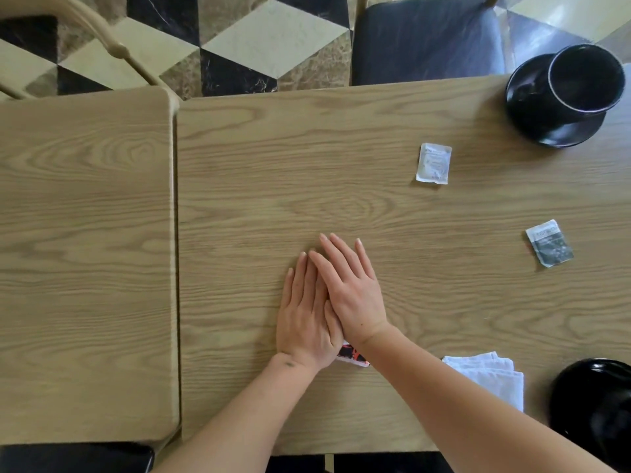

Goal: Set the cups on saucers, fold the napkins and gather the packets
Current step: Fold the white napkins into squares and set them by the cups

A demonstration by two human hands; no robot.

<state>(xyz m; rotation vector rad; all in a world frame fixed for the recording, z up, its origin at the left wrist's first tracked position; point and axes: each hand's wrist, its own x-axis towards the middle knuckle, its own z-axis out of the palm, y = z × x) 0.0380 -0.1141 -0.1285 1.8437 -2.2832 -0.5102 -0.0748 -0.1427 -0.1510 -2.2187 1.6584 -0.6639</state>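
My left hand [305, 315] lies flat on the wooden table [375, 206] with straight fingers. My right hand [351, 288] rests flat, partly over the left. Under both palms lies a packet with black and orange print [353, 356], only its near corner showing. A white packet [433, 163] lies further back. A grey and white packet [549, 243] lies at the right. A black cup [580, 83] stands on a black saucer [560, 134] at the far right corner. A folded white napkin [488, 373] lies near my right forearm.
Another black dish [594, 401] sits at the near right edge, cut off by the frame. A second wooden table [85, 261] adjoins on the left with a narrow gap. A dark-seated chair [426, 39] stands beyond the far edge over a patterned tile floor.
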